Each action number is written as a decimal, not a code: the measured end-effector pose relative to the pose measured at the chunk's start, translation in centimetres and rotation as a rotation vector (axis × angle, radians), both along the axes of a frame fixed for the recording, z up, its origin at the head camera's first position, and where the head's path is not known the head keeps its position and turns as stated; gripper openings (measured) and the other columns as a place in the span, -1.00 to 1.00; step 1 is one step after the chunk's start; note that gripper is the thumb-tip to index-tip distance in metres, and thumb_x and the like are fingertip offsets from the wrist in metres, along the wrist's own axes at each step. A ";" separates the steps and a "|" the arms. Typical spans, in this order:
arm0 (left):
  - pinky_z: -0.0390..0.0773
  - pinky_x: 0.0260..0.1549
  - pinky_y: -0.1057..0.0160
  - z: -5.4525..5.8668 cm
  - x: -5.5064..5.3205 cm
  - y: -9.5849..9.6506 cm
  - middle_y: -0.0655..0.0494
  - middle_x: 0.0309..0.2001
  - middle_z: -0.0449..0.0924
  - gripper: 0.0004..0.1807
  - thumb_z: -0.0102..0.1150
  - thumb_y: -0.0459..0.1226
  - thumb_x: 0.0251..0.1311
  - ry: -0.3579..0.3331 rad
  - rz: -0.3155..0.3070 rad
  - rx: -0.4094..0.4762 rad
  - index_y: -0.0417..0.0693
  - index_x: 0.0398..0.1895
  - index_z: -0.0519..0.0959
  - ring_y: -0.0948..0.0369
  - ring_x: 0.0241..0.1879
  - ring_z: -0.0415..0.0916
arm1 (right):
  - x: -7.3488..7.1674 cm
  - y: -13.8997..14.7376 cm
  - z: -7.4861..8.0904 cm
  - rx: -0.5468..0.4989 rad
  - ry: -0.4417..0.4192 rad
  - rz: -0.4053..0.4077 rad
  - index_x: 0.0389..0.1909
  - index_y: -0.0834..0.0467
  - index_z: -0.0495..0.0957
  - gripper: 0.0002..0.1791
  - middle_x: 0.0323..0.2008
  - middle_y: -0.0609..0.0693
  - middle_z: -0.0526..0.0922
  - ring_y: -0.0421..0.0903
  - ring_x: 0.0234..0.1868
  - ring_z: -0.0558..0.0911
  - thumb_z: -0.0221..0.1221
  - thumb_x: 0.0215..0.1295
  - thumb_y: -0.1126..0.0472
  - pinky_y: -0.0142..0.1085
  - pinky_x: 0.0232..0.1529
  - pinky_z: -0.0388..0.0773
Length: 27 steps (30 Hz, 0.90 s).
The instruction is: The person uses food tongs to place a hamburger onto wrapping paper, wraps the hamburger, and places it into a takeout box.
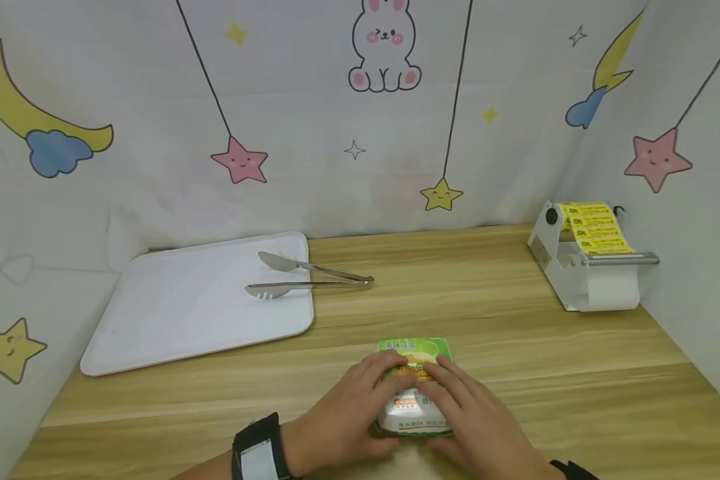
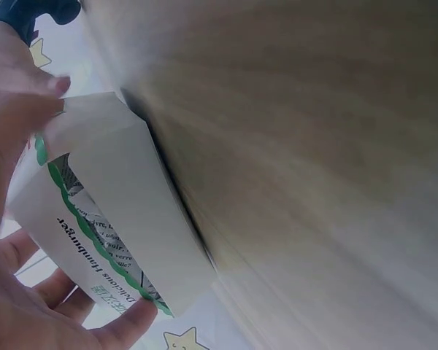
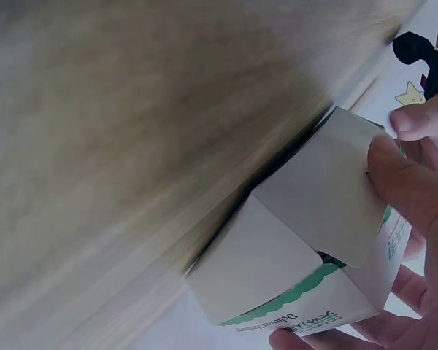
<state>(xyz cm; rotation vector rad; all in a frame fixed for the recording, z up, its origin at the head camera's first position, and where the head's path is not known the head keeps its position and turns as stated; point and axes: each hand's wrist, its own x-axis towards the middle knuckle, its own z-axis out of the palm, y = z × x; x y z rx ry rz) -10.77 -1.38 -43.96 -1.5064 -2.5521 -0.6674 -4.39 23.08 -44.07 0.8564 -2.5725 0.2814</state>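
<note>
A green and white paper burger box [image 1: 417,400] sits on the table between both hands. My left hand [image 1: 360,407] holds its left side, fingers over the lid and thumb by the near edge. From the right, my right hand [image 1: 474,413] grips it likewise, with fingers spread across the lid. In the left wrist view, printed wrapping paper [image 2: 102,230] shows through a gap under the lid's green scalloped edge. On the right wrist view's side of the box, the thumb [image 3: 401,175] lies against a plain white panel.
A white tray [image 1: 192,307] lies at the back left, with metal tongs [image 1: 330,283] resting across its right edge. At the back right stands a label dispenser [image 1: 567,267] carrying a roll of yellow labels [image 1: 600,230]. A printed curtain [image 1: 312,120] hangs behind the wooden table [image 1: 456,280].
</note>
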 end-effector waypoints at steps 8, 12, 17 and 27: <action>0.43 0.45 0.00 -0.1 0.2 -0.1 0.05 0.40 0.39 -0.33 0.52 0.02 0.20 0.032 0.010 0.038 0.09 0.33 0.51 0.08 0.46 0.31 | 0.0 -0.1 -0.2 0.014 0.050 0.019 0.19 0.07 0.58 -0.14 0.32 0.15 0.62 0.17 0.33 0.61 0.69 -0.18 -0.10 0.01 0.08 0.73; 0.47 0.40 0.01 -0.1 0.2 0.3 0.06 0.36 0.40 -0.33 0.59 -0.01 0.11 0.038 0.041 -0.016 0.11 0.26 0.53 0.08 0.42 0.33 | 0.0 -0.1 -0.2 0.056 0.056 0.017 0.15 0.06 0.58 -0.19 0.30 0.15 0.62 0.16 0.32 0.62 0.68 -0.15 -0.11 0.00 0.09 0.72; 0.51 0.33 0.00 -0.2 0.3 0.5 0.05 0.35 0.40 -0.33 0.60 0.01 0.09 0.051 0.073 -0.069 0.11 0.23 0.52 0.06 0.39 0.35 | -0.3 0.0 -0.2 0.073 0.028 0.023 0.15 0.06 0.56 -0.22 0.32 0.13 0.60 0.16 0.33 0.60 0.64 -0.08 -0.12 0.01 0.12 0.70; 0.41 0.43 -0.07 0.3 0.4 0.0 0.03 0.40 0.39 -0.25 0.61 0.05 0.03 0.056 0.062 0.033 0.12 0.29 0.52 0.06 0.43 0.34 | -0.4 0.7 0.8 -0.108 -0.118 0.006 0.25 0.00 0.55 -0.26 0.45 0.01 0.51 0.09 0.44 0.50 0.46 0.16 -0.31 0.07 0.21 0.63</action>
